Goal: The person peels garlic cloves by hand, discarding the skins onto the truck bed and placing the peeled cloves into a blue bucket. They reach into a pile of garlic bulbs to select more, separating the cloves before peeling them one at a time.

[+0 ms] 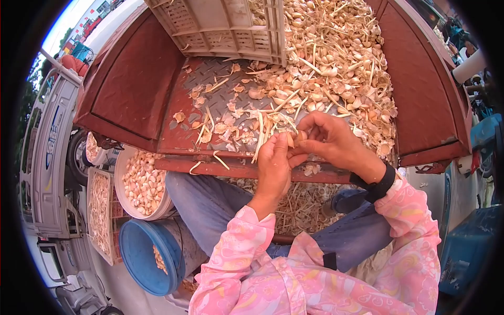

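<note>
My left hand (275, 164) and my right hand (336, 142) meet above the front edge of a red metal truck bed (257, 169). Thumb and fingers of the left pinch a garlic clove (291, 140). The right hand's fingers are curled in against garlic (301, 136) at the same spot; exactly where one piece ends and another begins is hard to see. Dry garlic stalks (261, 131) lie just beyond the left fingertips. A big heap of loose cloves, skins and stalks (336, 63) spreads behind both hands.
A pale plastic crate (231, 47) stands tilted on the bed. Red side panels (126, 84) flank it. Lower left are a white bucket of cloves (122, 178), a crate of garlic (100, 210) and a blue-rimmed bucket (134, 262). Stalks and skins (299, 210) litter the ground between my legs.
</note>
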Demonstrator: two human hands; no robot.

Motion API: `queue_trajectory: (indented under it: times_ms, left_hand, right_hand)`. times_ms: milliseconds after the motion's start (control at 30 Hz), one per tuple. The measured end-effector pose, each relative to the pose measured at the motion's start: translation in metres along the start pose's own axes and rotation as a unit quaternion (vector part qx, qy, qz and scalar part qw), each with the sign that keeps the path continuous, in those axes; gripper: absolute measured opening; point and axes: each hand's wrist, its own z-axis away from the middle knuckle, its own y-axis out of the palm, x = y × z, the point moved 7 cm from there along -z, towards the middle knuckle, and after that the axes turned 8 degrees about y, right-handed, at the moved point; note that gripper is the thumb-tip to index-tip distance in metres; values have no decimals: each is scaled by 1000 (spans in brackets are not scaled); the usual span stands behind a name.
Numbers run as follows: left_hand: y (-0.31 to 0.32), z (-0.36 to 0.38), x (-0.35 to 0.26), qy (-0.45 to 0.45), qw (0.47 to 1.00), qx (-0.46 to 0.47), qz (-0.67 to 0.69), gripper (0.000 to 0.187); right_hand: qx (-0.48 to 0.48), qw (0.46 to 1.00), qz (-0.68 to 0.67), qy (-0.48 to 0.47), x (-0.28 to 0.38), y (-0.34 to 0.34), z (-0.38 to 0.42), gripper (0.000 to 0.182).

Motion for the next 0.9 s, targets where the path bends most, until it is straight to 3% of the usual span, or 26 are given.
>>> queue_trajectory:
  times_ms: [33,133,167,233,300,367,433,467,500,567,600,667,733,767,833,900]
  left_hand:
    - [-1,1,3,-21,998,17,61,28]
    - [1,-2,3,-98,949,111,279,25]
    - [-12,6,11,-151,968,-70,188,26]
    - [-38,9,-3,-169,933,-22,317,22]
    - [-66,13,-55,-114,917,-21,382,20]
    - [-123,20,-124,29,954,-42,296,21]
    - [-212,35,-192,175,974,-90,108,20]
    - [-268,51,-217,241,946,-219,-17,21]
    - [-299,71,-240,297,882,-337,-142,21]
    - [-337,95,-248,194,832,-430,-293,25]
    - [-355,102,-251,194,800,-438,-362,25]
    - [-379,101,-249,193,727,-443,-487,25]
    - [-318,84,-239,254,732,-380,-505,23]
    - [-274,78,-229,284,731,-354,-509,22]
    - [-186,55,-201,312,789,-265,-458,19]
    - [-114,34,-163,274,863,-138,-401,18]
  right_hand:
    - [2,1000,4,5,0,1,0,22]
    - [3,943,238,-234,36,24,17,31]
    - [9,948,201,-246,37,27,21,38]
    - [-66,949,184,-249,41,11,20,32]
    - [-158,976,97,-111,10,-31,4,25]
    - [-221,937,245,-112,-14,-73,-5,19]
    - [-167,946,275,-40,-27,-85,-9,17]
    - [-139,948,286,-3,-34,-85,-11,17]
    - [-108,948,297,-40,-32,-77,-11,16]
    - [-47,941,315,-111,-27,-57,-9,16]
    - [-18,950,301,-85,-26,-49,-8,17]
    - [-101,943,302,-90,-27,-55,-8,18]
    - [-145,938,303,-88,-30,-66,-10,18]
    - [-110,937,320,-89,-24,-66,-8,18]
    - [-36,932,349,-93,-8,-60,1,18]
    - [-19,929,360,-86,-13,-45,7,16]
